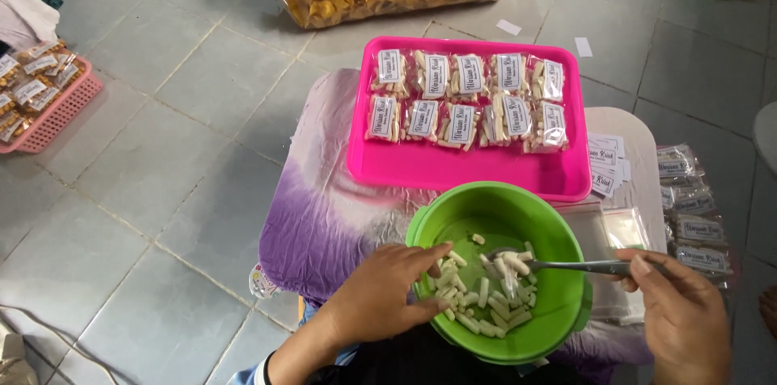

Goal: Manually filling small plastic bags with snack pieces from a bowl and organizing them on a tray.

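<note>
Hands apart — right [684,312] clamps spoon [566,265], left [388,292] rests loosely open on green bowl [558,227]

The left hand [384,292] is held palm down, its fingers [429,255] stretched forward and slightly spread. The right hand [680,316] is curled, its fingers [643,268] pinched together in a grip.

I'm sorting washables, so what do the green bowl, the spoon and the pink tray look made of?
Green bowl: probably plastic, uniform bright colour with a soft sheen. Spoon: looks like metal, grey and reflective. Pink tray: likely plastic, glossy, with moulded rounded corners.
</note>
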